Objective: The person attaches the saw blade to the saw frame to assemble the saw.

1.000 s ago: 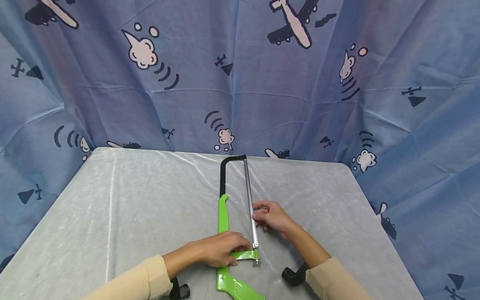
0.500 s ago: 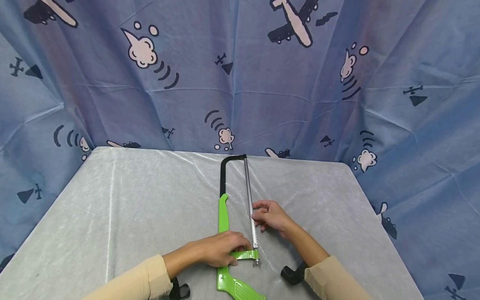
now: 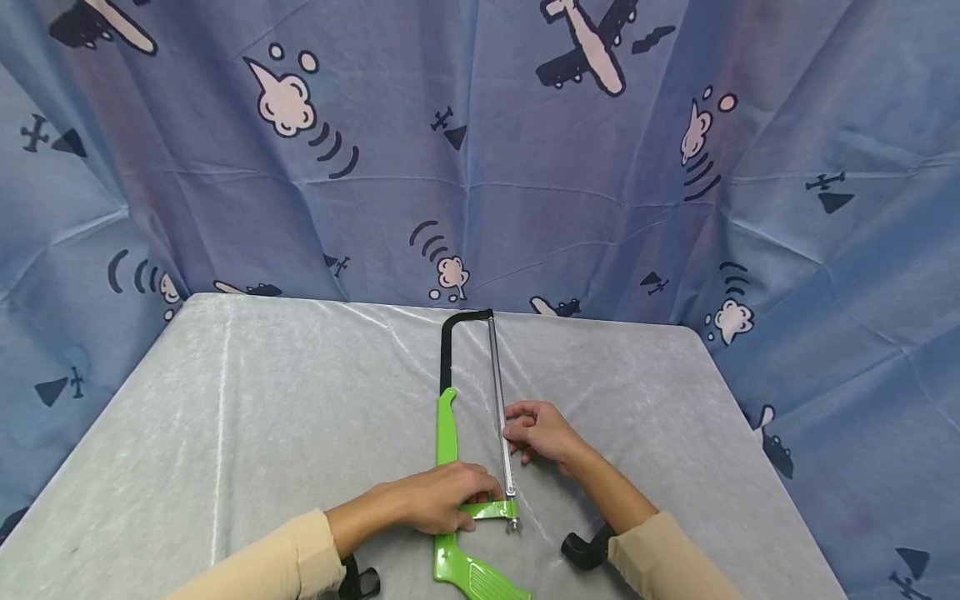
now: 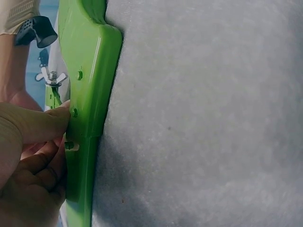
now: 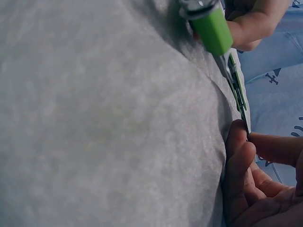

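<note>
A hacksaw (image 3: 446,433) with a green and black frame lies lengthwise on the table, its green grip towards me and its blade (image 3: 497,375) on the right. My left hand (image 3: 450,497) grips the frame where the short green arm (image 3: 491,510) branches off; in the left wrist view its thumb presses the green side. A wing nut (image 4: 52,78) sits at that arm's end. On the right, my right hand (image 3: 543,433) pinches the blade partway along; the right wrist view shows the blade's thin edge between thumb and fingers. Parts of the frame are hidden under the left hand.
A pale grey cloth covers the table (image 3: 315,400). Behind and beside it hangs a blue curtain (image 3: 390,125) printed with planes and clouds. Black wrist mounts (image 3: 588,550) protrude near both sleeve cuffs.
The right hand and the near end of the blade have shifted very slightly left. The left hand and the hacksaw frame have stayed in place.
</note>
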`<state>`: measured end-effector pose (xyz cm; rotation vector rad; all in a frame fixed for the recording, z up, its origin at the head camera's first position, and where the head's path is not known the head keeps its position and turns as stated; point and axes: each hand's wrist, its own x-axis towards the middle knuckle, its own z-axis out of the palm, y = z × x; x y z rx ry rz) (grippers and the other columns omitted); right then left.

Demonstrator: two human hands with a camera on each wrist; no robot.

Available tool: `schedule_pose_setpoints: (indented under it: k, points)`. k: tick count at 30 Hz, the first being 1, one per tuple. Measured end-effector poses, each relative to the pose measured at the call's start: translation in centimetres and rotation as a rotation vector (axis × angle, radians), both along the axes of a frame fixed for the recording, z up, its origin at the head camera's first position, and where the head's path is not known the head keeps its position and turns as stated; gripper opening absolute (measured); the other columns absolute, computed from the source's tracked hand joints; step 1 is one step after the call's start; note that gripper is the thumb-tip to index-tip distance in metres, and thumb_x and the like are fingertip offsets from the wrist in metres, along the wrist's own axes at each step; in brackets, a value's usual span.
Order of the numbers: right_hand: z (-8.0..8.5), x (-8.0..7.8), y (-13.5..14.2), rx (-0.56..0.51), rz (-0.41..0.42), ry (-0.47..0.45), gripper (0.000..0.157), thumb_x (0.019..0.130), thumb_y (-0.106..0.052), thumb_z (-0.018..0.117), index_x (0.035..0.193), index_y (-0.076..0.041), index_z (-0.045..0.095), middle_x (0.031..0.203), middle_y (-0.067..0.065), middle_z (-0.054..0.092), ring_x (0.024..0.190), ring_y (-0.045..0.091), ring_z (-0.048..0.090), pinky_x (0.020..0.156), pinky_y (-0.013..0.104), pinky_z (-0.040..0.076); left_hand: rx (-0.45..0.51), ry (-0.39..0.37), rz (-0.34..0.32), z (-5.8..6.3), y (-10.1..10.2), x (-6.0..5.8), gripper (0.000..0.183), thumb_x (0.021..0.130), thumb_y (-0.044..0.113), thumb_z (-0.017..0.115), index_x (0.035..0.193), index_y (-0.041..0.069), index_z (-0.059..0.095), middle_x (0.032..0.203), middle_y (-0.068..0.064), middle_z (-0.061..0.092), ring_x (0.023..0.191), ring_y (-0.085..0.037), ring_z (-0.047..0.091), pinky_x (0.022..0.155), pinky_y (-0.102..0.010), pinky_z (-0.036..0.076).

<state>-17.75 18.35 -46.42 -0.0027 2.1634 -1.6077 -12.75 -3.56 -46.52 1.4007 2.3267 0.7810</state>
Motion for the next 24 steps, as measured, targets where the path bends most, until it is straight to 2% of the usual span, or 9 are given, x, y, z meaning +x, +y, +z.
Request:
schedule_pose_setpoints:
  k: [6,9,16,20,24]
  points:
    - [0.8,0.4,0.1,0.044,-0.047,0.001,0.037,0.089,-0.007,0.066,0.12,0.01,0.057,0.081,0.009,0.07,0.062,0.016,0.067,0.054,0.028,0.053,-0.001,0.002,0.002,0.1,0.0,0.1,0.04,0.077,0.001,0.078,0.113,0.014,0.069,0.092,0.01,0.057,0.085,0.0,0.052,0.077,-0.012,0.042]
    - [1.4,0.7,0.4,0.095,-0.034,0.04,0.036,0.089,-0.009,0.067,0.118,0.01,0.058,0.08,0.011,0.069,0.064,0.019,0.068,0.056,0.031,0.054,-0.004,-0.001,0.006,0.1,0.0,0.1,0.04,0.077,0.002,0.078,0.114,0.014,0.069,0.092,0.01,0.057,0.085,0.0,0.053,0.077,-0.012,0.042]
    - [2.3,2.1,1.3,0.137,0.098,0.172,0.037,0.09,-0.01,0.067,0.119,0.012,0.059,0.082,0.018,0.07,0.07,0.027,0.069,0.057,0.033,0.053,0.005,-0.003,0.001,0.0,-0.1,0.0,0.039,0.077,0.002,0.078,0.113,0.014,0.069,0.091,0.01,0.057,0.085,0.0,0.053,0.077,-0.012,0.042]
    - [2.7,3.1,1.4,0.105,0.154,0.184,0.037,0.09,-0.01,0.067,0.12,0.011,0.059,0.086,0.019,0.07,0.074,0.03,0.069,0.059,0.035,0.054,0.008,-0.011,-0.001,0.1,-0.2,0.0,0.039,0.077,0.002,0.078,0.113,0.013,0.069,0.091,0.01,0.057,0.084,0.0,0.052,0.077,-0.012,0.042]
    - [2.8,4.2,1.3,0.084,0.195,0.198,0.036,0.088,-0.007,0.066,0.118,0.011,0.059,0.086,0.02,0.069,0.072,0.028,0.067,0.056,0.03,0.051,0.015,-0.02,-0.005,0.1,-0.1,0.0,0.039,0.078,0.001,0.077,0.114,0.012,0.068,0.092,0.01,0.058,0.085,0.0,0.053,0.077,-0.012,0.042]
